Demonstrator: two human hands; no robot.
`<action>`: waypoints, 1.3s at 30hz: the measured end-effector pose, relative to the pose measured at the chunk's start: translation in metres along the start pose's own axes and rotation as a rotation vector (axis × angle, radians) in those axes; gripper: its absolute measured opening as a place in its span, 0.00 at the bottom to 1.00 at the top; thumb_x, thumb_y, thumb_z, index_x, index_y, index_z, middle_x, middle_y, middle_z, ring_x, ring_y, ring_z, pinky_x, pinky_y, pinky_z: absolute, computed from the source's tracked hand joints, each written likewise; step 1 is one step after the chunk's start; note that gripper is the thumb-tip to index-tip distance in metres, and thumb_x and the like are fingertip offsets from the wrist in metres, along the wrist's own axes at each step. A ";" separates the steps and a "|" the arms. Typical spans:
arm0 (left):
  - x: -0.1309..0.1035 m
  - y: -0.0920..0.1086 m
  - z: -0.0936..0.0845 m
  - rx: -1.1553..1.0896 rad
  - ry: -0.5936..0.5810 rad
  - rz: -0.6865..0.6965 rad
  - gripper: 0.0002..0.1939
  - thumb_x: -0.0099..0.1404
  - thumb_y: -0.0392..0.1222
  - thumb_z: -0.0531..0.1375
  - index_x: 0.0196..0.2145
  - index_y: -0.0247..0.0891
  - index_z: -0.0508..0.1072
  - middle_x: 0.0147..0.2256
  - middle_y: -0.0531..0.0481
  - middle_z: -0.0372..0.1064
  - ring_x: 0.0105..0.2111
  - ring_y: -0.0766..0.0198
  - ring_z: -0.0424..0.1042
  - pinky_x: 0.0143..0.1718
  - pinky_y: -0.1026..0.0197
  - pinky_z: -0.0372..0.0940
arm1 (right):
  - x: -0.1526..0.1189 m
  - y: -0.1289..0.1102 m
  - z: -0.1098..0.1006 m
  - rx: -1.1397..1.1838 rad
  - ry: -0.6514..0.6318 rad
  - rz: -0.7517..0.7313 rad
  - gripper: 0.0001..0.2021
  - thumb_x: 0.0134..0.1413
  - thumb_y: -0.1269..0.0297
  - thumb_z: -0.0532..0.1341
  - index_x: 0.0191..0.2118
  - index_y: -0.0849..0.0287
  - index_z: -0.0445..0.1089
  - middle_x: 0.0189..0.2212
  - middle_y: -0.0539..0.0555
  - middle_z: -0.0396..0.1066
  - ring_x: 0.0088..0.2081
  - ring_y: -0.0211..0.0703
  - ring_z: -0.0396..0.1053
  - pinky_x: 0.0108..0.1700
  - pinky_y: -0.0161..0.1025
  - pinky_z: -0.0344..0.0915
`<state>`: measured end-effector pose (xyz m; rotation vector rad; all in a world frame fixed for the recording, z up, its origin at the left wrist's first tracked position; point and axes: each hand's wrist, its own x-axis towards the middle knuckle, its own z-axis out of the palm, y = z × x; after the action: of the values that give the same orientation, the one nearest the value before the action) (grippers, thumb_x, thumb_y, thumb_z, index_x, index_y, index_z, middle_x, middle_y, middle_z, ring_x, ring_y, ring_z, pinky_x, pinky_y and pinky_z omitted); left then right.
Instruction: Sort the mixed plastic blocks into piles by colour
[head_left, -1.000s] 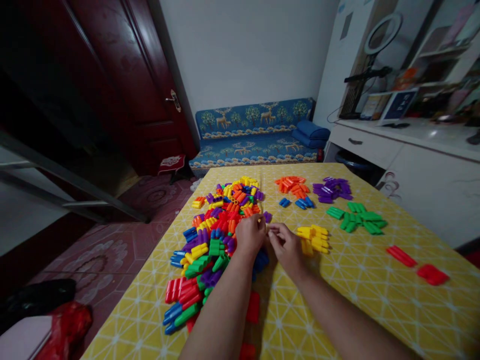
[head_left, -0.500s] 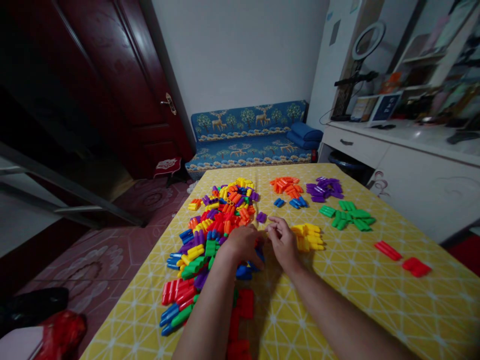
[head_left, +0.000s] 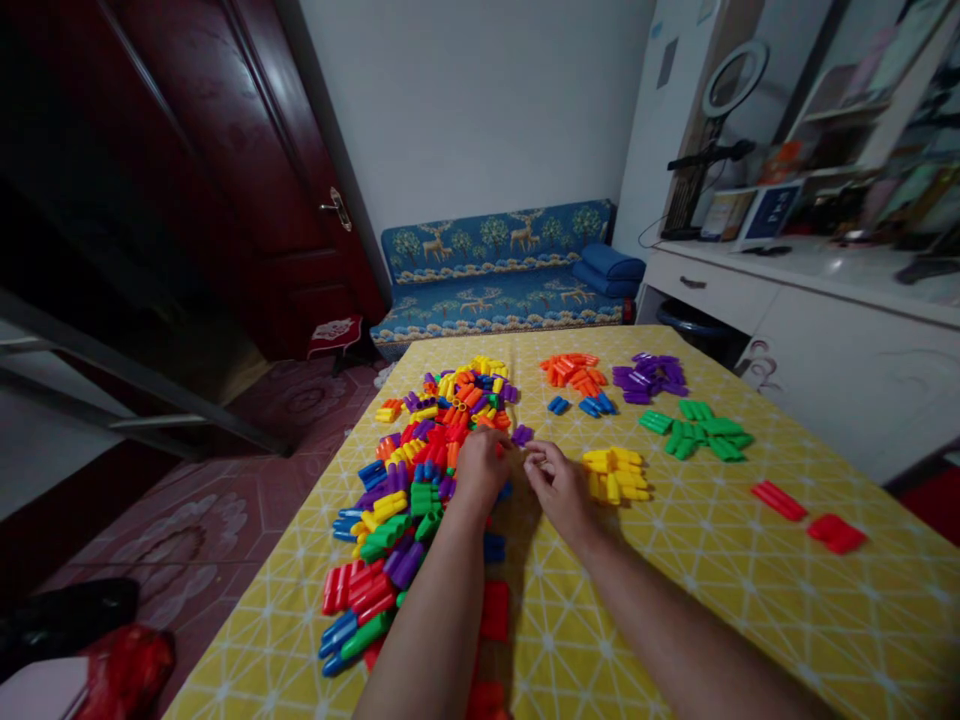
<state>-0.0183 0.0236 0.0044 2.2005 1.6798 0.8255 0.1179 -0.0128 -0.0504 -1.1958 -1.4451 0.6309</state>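
Note:
My left hand (head_left: 480, 472) reaches over the right edge of a mixed pile of plastic building blocks (head_left: 450, 420). Its fingers are curled, with a bit of red or orange showing by the fingertips; what they hold is hard to make out. Close beside it, my right hand (head_left: 559, 485) has its fingers bent in toward the thumb, and anything between them is hidden. A purple block (head_left: 522, 435) lies just beyond both hands. To the right of my right hand sits a group of yellow blocks (head_left: 616, 474). Some blue blocks (head_left: 493, 547) lie partly behind my left forearm.
Sorted groups of orange (head_left: 574, 373), blue (head_left: 596, 404), purple (head_left: 649, 378), green (head_left: 701, 431) and red blocks (head_left: 836, 533) lie on the yellow tablecloth (head_left: 720, 620). A blue patterned sofa (head_left: 495, 290) stands beyond the table, a white dresser (head_left: 840, 350) to the right.
My left hand has moved away from me and its fingers have drawn in, uncovering green and purple blocks. My right hand has stayed nearly in place, its fingers slightly lower.

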 end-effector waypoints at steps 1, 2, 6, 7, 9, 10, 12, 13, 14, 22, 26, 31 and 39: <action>0.001 0.000 0.001 -0.010 0.067 -0.027 0.16 0.52 0.24 0.54 0.32 0.36 0.78 0.36 0.45 0.74 0.38 0.61 0.73 0.41 0.62 0.67 | 0.000 -0.001 0.000 -0.020 0.000 -0.005 0.12 0.55 0.65 0.56 0.46 0.58 0.66 0.34 0.53 0.72 0.30 0.38 0.71 0.33 0.36 0.68; 0.001 0.001 0.001 -0.017 0.136 -0.047 0.17 0.53 0.23 0.53 0.32 0.36 0.78 0.36 0.45 0.74 0.38 0.61 0.73 0.42 0.61 0.67 | 0.000 -0.001 0.000 -0.038 0.006 -0.017 0.13 0.55 0.66 0.57 0.46 0.58 0.66 0.35 0.54 0.72 0.31 0.39 0.71 0.34 0.37 0.69; 0.000 0.006 0.000 -0.038 0.264 0.051 0.17 0.58 0.26 0.54 0.39 0.38 0.77 0.41 0.45 0.74 0.45 0.58 0.71 0.47 0.58 0.66 | 0.002 -0.002 0.000 -0.098 0.106 -0.111 0.15 0.53 0.69 0.56 0.48 0.58 0.65 0.43 0.58 0.71 0.33 0.40 0.70 0.37 0.40 0.69; -0.001 0.008 0.000 -0.038 0.230 0.100 0.16 0.59 0.29 0.55 0.41 0.39 0.77 0.42 0.45 0.74 0.46 0.57 0.70 0.49 0.57 0.66 | 0.003 -0.001 -0.001 -0.106 0.137 -0.125 0.16 0.52 0.70 0.56 0.48 0.58 0.65 0.43 0.58 0.70 0.34 0.40 0.70 0.38 0.41 0.70; -0.003 0.010 0.001 -0.003 0.106 0.190 0.16 0.61 0.33 0.56 0.45 0.41 0.76 0.44 0.46 0.74 0.47 0.58 0.69 0.50 0.57 0.65 | 0.003 -0.002 -0.001 -0.097 0.186 -0.126 0.17 0.53 0.71 0.55 0.50 0.58 0.63 0.44 0.59 0.69 0.36 0.41 0.70 0.39 0.42 0.70; -0.004 0.011 0.003 0.040 0.035 0.222 0.16 0.62 0.34 0.56 0.46 0.42 0.76 0.46 0.46 0.73 0.48 0.57 0.69 0.51 0.56 0.64 | 0.003 -0.003 -0.002 -0.083 0.203 -0.118 0.18 0.53 0.71 0.55 0.51 0.58 0.62 0.44 0.59 0.69 0.37 0.42 0.70 0.40 0.42 0.70; -0.007 0.011 0.006 0.160 -0.087 0.255 0.17 0.63 0.37 0.56 0.48 0.46 0.75 0.53 0.46 0.68 0.54 0.53 0.64 0.54 0.51 0.62 | 0.002 -0.005 -0.002 -0.052 0.213 -0.096 0.18 0.54 0.71 0.54 0.52 0.58 0.61 0.46 0.60 0.68 0.38 0.42 0.71 0.38 0.41 0.70; -0.009 0.011 0.008 0.220 -0.131 0.254 0.17 0.64 0.39 0.55 0.50 0.48 0.74 0.57 0.45 0.65 0.57 0.51 0.62 0.56 0.47 0.60 | 0.002 -0.007 -0.002 -0.039 0.207 -0.087 0.19 0.54 0.71 0.54 0.52 0.58 0.60 0.47 0.60 0.67 0.38 0.42 0.71 0.37 0.41 0.70; -0.010 0.011 0.010 0.268 -0.163 0.244 0.18 0.65 0.42 0.54 0.51 0.49 0.73 0.59 0.45 0.62 0.59 0.48 0.59 0.57 0.44 0.58 | 0.001 -0.008 -0.003 -0.029 0.199 -0.080 0.19 0.54 0.71 0.54 0.52 0.58 0.60 0.48 0.60 0.67 0.38 0.41 0.71 0.36 0.40 0.70; -0.011 0.016 0.008 0.106 -0.102 0.177 0.18 0.64 0.41 0.55 0.50 0.48 0.74 0.46 0.45 0.71 0.47 0.56 0.68 0.50 0.56 0.62 | 0.000 -0.007 -0.002 -0.052 0.204 -0.100 0.21 0.53 0.73 0.54 0.54 0.56 0.60 0.49 0.60 0.66 0.39 0.42 0.70 0.41 0.43 0.71; -0.010 0.022 0.006 -0.204 0.025 0.091 0.12 0.64 0.42 0.54 0.33 0.37 0.76 0.32 0.50 0.72 0.35 0.64 0.70 0.38 0.65 0.63 | 0.000 -0.010 -0.003 -0.084 0.198 -0.193 0.23 0.52 0.77 0.52 0.54 0.56 0.62 0.50 0.60 0.65 0.49 0.46 0.67 0.49 0.47 0.69; -0.011 0.024 0.006 -0.228 0.007 0.048 0.16 0.63 0.41 0.51 0.20 0.36 0.69 0.18 0.55 0.61 0.22 0.69 0.61 0.24 0.67 0.52 | 0.000 -0.011 -0.004 -0.141 0.123 -0.255 0.22 0.50 0.78 0.52 0.51 0.57 0.66 0.47 0.59 0.67 0.51 0.48 0.66 0.54 0.50 0.66; -0.008 0.021 0.002 0.002 0.164 -0.109 0.18 0.68 0.46 0.49 0.28 0.38 0.74 0.29 0.48 0.73 0.29 0.64 0.69 0.30 0.65 0.56 | 0.000 0.004 -0.003 -0.473 0.094 -0.257 0.31 0.47 0.82 0.50 0.60 0.61 0.60 0.60 0.62 0.58 0.63 0.51 0.54 0.62 0.54 0.57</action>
<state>-0.0018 0.0100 0.0119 2.0699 1.8578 0.9994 0.1220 -0.0122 -0.0533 -1.3450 -1.6845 0.0511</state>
